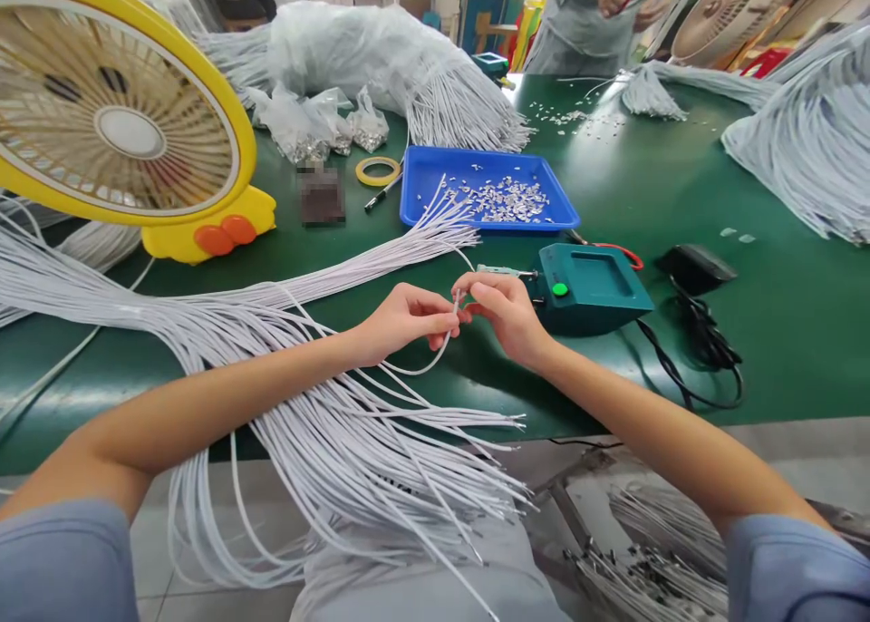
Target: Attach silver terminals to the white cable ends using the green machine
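Between thumb and fingers, my left hand [418,318] pinches a white cable [435,361] close to its end. My right hand [499,309] meets it from the other side, fingers closed at the cable's tip; whether it grips the cable or a tiny part there is too small to tell. Under my left forearm a large bundle of white cables [326,450] spreads over the table edge. A second fan of cables [381,259] runs toward a blue tray [416,212] of small metal pieces [513,200]. Just right of my right hand sits a teal machine [594,286] with a green button.
A yellow fan [241,164] stands at left. Behind are bagged cables [353,46], small bags of parts [371,123], a tape roll [378,171] and a pen [382,193]. A black power adapter [697,268] lies at right. Across the table stands another person [584,24].
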Action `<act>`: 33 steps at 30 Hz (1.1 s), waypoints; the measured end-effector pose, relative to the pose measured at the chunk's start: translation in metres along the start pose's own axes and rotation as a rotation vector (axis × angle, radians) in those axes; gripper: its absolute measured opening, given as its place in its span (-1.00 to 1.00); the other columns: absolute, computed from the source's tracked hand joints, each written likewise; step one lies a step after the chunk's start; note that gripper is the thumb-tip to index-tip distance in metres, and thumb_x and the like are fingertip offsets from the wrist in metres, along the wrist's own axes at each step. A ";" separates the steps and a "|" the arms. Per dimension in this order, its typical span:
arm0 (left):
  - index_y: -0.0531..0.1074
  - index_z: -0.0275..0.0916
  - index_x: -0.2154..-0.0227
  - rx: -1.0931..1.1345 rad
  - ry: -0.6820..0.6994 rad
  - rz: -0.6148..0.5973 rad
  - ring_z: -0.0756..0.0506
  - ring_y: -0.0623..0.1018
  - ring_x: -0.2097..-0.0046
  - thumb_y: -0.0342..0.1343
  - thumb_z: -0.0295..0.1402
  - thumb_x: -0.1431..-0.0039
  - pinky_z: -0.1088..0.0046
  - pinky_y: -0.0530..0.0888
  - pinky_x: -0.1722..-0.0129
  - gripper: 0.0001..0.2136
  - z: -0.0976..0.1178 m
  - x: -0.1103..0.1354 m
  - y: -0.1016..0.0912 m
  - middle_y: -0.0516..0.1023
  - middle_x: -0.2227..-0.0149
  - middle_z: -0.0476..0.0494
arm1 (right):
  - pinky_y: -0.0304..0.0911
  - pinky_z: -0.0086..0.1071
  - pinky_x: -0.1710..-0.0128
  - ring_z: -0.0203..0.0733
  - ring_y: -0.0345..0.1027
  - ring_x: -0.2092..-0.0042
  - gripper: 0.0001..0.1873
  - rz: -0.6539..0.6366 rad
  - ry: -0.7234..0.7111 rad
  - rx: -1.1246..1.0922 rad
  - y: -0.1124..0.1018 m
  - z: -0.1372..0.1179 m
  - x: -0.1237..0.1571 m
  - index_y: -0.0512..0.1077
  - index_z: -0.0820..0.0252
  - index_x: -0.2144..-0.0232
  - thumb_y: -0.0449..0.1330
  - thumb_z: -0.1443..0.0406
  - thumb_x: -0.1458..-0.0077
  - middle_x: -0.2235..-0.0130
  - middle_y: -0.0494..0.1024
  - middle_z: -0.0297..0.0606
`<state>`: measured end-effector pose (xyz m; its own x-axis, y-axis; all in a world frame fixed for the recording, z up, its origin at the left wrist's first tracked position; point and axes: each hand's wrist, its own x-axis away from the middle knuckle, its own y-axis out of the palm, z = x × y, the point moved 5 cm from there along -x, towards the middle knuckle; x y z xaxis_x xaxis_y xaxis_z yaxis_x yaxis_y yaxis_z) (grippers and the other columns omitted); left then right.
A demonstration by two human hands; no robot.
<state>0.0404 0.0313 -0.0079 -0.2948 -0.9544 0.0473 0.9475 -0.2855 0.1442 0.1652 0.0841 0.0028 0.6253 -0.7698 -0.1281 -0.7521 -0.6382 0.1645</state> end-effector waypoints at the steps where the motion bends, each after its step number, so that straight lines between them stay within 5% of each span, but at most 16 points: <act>1: 0.57 -0.40 0.45 -0.008 0.000 -0.003 0.10 0.45 0.53 0.30 -0.28 -0.05 0.60 0.39 0.48 -0.78 0.000 0.000 0.000 0.53 0.49 -0.08 | 0.20 -0.42 0.46 -0.35 0.29 0.48 -0.76 -0.011 0.011 0.002 0.001 0.000 0.000 0.52 0.22 0.49 0.28 0.14 -0.01 0.47 0.48 -0.33; 14: 0.58 -0.40 0.42 -0.053 0.021 0.020 0.09 0.44 0.52 0.29 -0.26 -0.06 0.59 0.40 0.47 -0.76 0.001 0.000 -0.003 0.52 0.52 -0.09 | 0.12 -0.40 0.44 -0.33 0.26 0.50 -0.83 -0.052 0.017 0.043 0.000 0.002 -0.002 0.40 0.22 0.64 0.20 0.35 0.04 0.58 0.41 -0.37; 20: 0.57 -0.39 0.45 -0.028 0.010 0.028 0.08 0.45 0.52 0.30 -0.25 -0.04 0.59 0.42 0.48 -0.76 0.000 0.000 -0.004 0.52 0.52 -0.09 | 0.23 -0.42 0.44 -0.34 0.34 0.45 -0.91 0.071 0.025 -0.047 -0.005 0.001 -0.001 0.44 0.23 0.49 0.24 0.30 0.03 0.40 0.51 -0.33; 33: 0.58 -0.38 0.49 -0.040 -0.010 0.105 0.11 0.41 0.59 0.35 -0.36 0.05 0.63 0.36 0.54 -0.85 0.007 0.000 -0.001 0.49 0.62 -0.02 | 0.21 -0.46 0.48 -0.37 0.35 0.49 -0.63 0.064 -0.048 -0.084 -0.001 0.000 -0.001 0.19 0.17 0.52 0.38 0.39 0.13 0.46 0.56 -0.40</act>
<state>0.0386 0.0322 -0.0014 -0.1942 -0.9785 0.0698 0.9775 -0.1870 0.0979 0.1649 0.0854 0.0027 0.5644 -0.8096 -0.1615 -0.7685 -0.5867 0.2553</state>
